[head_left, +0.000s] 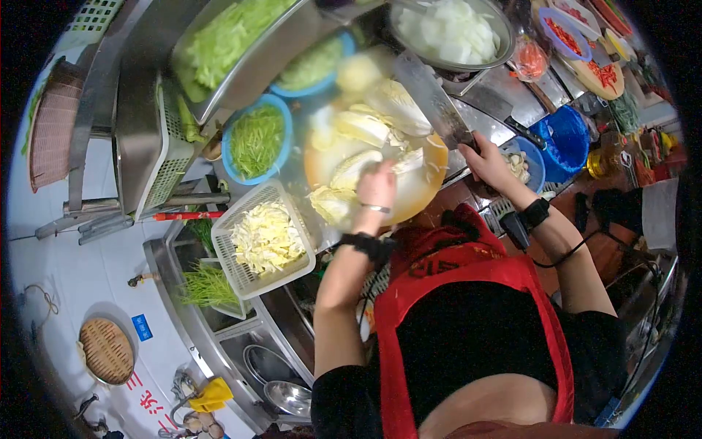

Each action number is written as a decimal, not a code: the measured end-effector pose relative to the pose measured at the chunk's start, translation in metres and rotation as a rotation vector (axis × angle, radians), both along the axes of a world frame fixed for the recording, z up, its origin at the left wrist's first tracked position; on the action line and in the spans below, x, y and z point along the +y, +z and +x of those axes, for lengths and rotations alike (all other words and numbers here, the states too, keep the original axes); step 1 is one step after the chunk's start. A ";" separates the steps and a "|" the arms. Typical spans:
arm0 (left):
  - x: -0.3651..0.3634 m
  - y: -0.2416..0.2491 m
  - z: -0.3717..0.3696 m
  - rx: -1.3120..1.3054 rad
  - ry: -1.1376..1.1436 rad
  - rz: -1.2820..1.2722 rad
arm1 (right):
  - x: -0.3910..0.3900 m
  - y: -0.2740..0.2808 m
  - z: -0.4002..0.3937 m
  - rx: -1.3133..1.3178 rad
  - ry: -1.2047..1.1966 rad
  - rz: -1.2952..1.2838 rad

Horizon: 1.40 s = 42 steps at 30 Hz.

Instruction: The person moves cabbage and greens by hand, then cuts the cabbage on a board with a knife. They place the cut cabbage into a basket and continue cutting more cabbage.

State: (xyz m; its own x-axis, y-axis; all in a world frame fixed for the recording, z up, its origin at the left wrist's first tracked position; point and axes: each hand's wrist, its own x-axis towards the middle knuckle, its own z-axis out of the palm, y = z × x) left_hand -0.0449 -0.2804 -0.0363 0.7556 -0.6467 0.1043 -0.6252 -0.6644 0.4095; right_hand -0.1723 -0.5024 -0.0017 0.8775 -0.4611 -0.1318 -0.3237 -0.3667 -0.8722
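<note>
My right hand (486,162) is wrapped round the handle of a cleaver (430,96). Its broad blade points up and left over the far right side of a round yellowish cutting board (418,196). On the board lie several pieces of napa cabbage (362,129), pale white ribs with yellow leaves. My left hand (376,187) is low over the near cabbage pieces, seemingly touching one. Motion smears its fingers, so their grip does not show. Left of the board, a white plastic basket (278,284) holds cut cabbage.
A blue bowl (287,139) of shredded greens and a deep metal tray (235,72) of sliced greens stand at the left. Beyond the board is a metal bowl (506,45) of white slices. A second knife (521,130) lies near a blue bucket (569,139) at the right.
</note>
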 end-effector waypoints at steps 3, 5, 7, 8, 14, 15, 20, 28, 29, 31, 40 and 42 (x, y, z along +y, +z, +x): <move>0.022 0.038 0.043 0.274 0.179 0.158 | 0.004 0.002 -0.006 0.017 -0.008 0.052; 0.046 0.031 0.064 0.149 0.078 0.158 | 0.005 0.001 -0.009 0.068 0.056 0.019; 0.065 0.039 0.068 0.093 0.046 0.182 | 0.007 0.009 -0.010 0.081 0.173 -0.102; 0.076 0.044 0.066 0.047 0.005 0.208 | 0.007 0.012 -0.013 0.081 0.175 -0.098; 0.143 0.005 0.035 -0.349 -0.493 0.428 | 0.011 -0.009 -0.028 0.184 0.458 -0.579; 0.146 -0.006 0.035 -0.359 -0.503 0.376 | 0.013 -0.009 -0.028 0.218 0.475 -0.621; 0.134 0.012 0.025 -0.146 -0.452 0.362 | 0.016 -0.031 -0.033 0.279 0.442 -0.636; 0.132 -0.011 0.016 -0.211 -0.402 0.327 | 0.015 -0.036 -0.038 0.214 0.463 -0.628; 0.134 -0.010 0.014 -0.236 -0.423 0.301 | 0.015 -0.033 -0.039 0.187 0.458 -0.624; 0.140 -0.003 0.011 -0.261 -0.447 0.276 | 0.014 -0.031 -0.040 0.162 0.450 -0.618; 0.109 0.041 0.036 -0.093 0.017 -0.205 | 0.016 -0.036 -0.031 0.322 0.388 -0.583; 0.087 0.037 0.050 -0.060 -0.001 -0.135 | 0.017 -0.036 -0.030 0.344 0.376 -0.596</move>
State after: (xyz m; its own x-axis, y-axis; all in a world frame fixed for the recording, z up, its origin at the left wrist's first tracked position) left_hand 0.0053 -0.1936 0.0007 0.7449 -0.6243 0.2353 -0.6517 -0.6052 0.4572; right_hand -0.2024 -0.4856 -0.0374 0.9436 -0.2194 -0.2480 -0.3011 -0.8801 -0.3670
